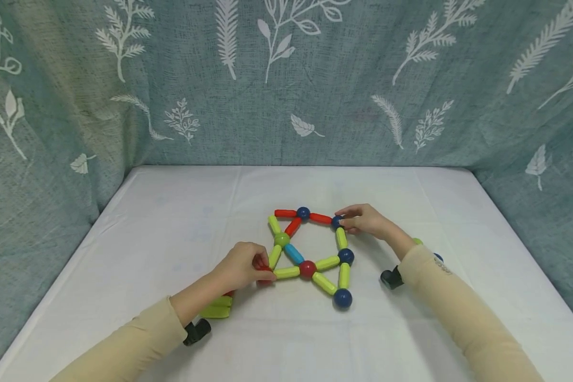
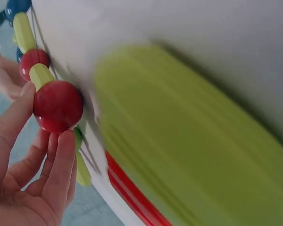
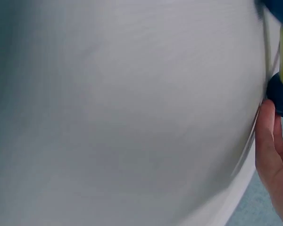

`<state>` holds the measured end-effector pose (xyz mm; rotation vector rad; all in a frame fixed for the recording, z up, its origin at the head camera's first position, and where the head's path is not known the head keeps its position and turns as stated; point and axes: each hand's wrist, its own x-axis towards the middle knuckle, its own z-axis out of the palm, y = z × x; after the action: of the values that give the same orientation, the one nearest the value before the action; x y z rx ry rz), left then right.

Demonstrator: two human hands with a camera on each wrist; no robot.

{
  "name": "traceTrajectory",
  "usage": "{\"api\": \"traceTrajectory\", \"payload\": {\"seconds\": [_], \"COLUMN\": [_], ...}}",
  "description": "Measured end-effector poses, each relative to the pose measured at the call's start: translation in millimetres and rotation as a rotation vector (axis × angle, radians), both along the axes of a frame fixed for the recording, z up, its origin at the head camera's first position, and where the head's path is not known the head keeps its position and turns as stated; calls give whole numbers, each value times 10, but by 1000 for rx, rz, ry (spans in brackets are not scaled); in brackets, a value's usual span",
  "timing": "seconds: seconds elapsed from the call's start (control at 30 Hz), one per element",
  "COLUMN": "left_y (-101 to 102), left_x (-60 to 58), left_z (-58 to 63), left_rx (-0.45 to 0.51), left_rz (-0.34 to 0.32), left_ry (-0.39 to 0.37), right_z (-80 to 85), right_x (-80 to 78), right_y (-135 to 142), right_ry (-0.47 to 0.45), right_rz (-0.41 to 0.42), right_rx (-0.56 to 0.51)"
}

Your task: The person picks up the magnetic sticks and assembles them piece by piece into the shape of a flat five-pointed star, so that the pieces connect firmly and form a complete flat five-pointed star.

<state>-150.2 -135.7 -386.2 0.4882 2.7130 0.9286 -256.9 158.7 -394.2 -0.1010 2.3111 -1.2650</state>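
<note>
A flat figure of rods and balls lies on the white table. At its left corner, my left hand (image 1: 241, 265) pinches a red ball (image 2: 59, 106) between thumb and fingers, with a yellow-green rod (image 1: 286, 272) meeting it. My right hand (image 1: 365, 220) holds the dark blue ball (image 1: 336, 222) at the far right corner by thumb and fingertips. Another red ball (image 1: 307, 269), a green ball (image 1: 281, 239) and several dark blue balls join the other rods. A blue rod (image 1: 294, 254) runs between the green and red balls. One red rod (image 1: 285, 213) points left from the far blue ball (image 1: 303, 213).
Loose yellow-green rods (image 1: 216, 310) lie by my left wrist, with something red beside them. Beyond my right forearm, a green ball (image 1: 417, 241) and a blue ball (image 1: 438, 257) are partly hidden. A leaf-patterned curtain (image 1: 286, 122) hangs behind the table (image 1: 181, 212).
</note>
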Motion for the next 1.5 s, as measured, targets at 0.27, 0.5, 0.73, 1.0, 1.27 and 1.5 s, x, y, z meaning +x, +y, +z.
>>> {"api": "traceTrajectory", "payload": {"seconds": [0.27,0.5,0.73,1.0,1.27,1.5], "left_y": [-204,-218,-105,-30,-14,-10], "left_x": [-209,-430,-589,-756,-796,-786], "left_z": [1,6,83,155,166,164], "left_rx": [-37,-67,-132,-194,-212,-202], "left_rz": [96,166,176,171,169,171], "left_ry": [63,34,19,-31,-55,-67], "right_z": [-16,-4,9,13,-10,66], "right_x": [189,424,567,684,718,756], "right_y": [232,289,299,266,267,438], "right_ry": [-50,-41,-1,14,24,192], "right_rz": [4,69,107,130,133,174], "right_rx": [-31,-26,24,62,61,-3]}}
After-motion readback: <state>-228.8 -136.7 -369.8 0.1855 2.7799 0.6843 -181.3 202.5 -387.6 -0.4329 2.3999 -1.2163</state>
